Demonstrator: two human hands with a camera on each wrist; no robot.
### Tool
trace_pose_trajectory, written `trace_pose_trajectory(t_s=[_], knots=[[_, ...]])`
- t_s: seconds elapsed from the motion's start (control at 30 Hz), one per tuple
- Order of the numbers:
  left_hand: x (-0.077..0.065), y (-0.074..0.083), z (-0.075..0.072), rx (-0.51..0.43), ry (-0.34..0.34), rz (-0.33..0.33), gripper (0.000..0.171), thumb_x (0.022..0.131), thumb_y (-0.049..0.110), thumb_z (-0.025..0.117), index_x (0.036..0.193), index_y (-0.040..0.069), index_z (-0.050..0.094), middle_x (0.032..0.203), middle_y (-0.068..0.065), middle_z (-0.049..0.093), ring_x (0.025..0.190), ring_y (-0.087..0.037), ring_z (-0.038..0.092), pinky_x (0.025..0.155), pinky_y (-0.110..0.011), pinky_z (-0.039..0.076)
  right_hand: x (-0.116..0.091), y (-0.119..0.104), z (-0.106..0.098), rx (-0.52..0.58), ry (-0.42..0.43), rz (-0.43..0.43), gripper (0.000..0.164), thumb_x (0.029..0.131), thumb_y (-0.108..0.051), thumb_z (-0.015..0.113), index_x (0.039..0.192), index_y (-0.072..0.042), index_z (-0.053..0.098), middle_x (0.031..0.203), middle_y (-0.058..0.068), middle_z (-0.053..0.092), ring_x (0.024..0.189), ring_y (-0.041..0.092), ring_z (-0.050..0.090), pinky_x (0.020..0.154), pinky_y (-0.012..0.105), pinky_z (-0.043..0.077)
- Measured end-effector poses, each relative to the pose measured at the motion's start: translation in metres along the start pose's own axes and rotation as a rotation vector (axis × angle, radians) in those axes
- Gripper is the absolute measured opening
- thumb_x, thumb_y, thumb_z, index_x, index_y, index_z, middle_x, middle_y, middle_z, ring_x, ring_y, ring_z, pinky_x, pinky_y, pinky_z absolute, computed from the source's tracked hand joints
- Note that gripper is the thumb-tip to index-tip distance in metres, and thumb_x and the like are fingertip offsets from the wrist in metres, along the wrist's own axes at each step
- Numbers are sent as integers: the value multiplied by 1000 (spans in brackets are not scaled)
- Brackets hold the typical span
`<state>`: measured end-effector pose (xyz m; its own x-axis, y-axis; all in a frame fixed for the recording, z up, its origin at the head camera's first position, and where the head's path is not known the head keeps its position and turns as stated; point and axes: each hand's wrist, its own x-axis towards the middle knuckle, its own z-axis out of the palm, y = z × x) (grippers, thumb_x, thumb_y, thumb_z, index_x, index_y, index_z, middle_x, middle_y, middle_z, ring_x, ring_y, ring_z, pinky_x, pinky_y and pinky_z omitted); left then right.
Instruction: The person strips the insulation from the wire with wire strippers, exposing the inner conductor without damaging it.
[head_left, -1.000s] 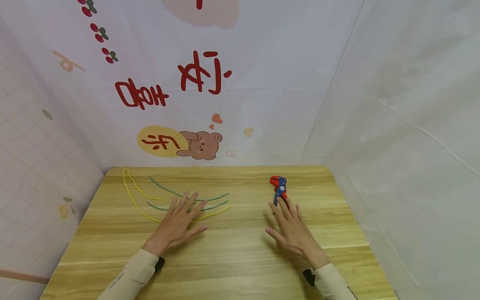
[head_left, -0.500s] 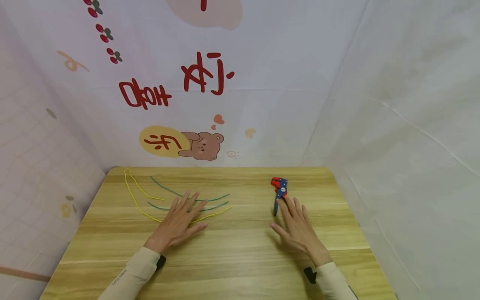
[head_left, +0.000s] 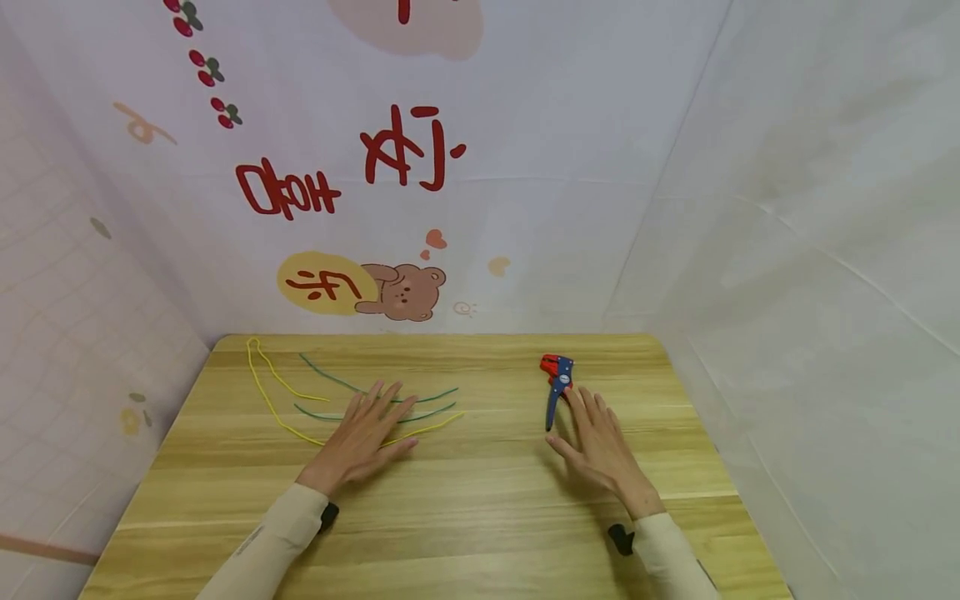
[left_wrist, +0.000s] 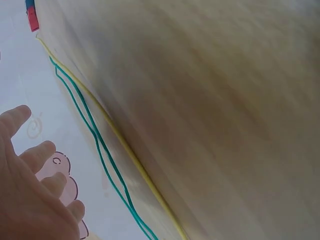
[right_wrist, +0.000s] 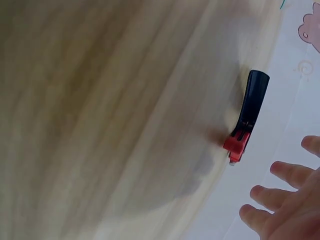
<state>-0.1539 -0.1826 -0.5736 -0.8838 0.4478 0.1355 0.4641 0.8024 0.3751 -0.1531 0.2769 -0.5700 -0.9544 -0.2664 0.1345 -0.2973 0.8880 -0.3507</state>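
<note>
My left hand [head_left: 365,435] is held with fingers spread over the left part of the table, grasping nothing. Beneath it, in the head view, run two green wires [head_left: 330,376] and a long yellow wire [head_left: 264,390] that bends back on itself at the far left. The left wrist view shows the green wires [left_wrist: 95,131] and yellow wire [left_wrist: 122,141] lying apart from the fingers. On the right lies a red and blue wire stripper [head_left: 559,379], its dark handle [right_wrist: 254,97] pointing toward me. My right hand [head_left: 602,446] hovers just right of that handle, fingers extended and holding nothing.
The wood-grain table [head_left: 465,517] ends at a white printed curtain [head_left: 540,208] behind it. More pale curtain [head_left: 810,292] hangs along the right side, and another with a grid pattern [head_left: 67,317] along the left.
My right hand has shifted slightly rightward, uncovering the wire stripper's handle. The left hand has barely moved, and the wires lie as before.
</note>
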Motion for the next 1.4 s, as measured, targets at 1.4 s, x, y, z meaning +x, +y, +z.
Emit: trace_pose_trajectory(t_s=[1.4], knots=[[32,-10,2,-143,42,44,53,117,27,64,162,-1,58,165,-30,57,156,-53,51,128,-77,36,27,22,0,248,-84,175,103,103,-58,78,176,-2,32,176,32,39,163,58,37,130,76,37]])
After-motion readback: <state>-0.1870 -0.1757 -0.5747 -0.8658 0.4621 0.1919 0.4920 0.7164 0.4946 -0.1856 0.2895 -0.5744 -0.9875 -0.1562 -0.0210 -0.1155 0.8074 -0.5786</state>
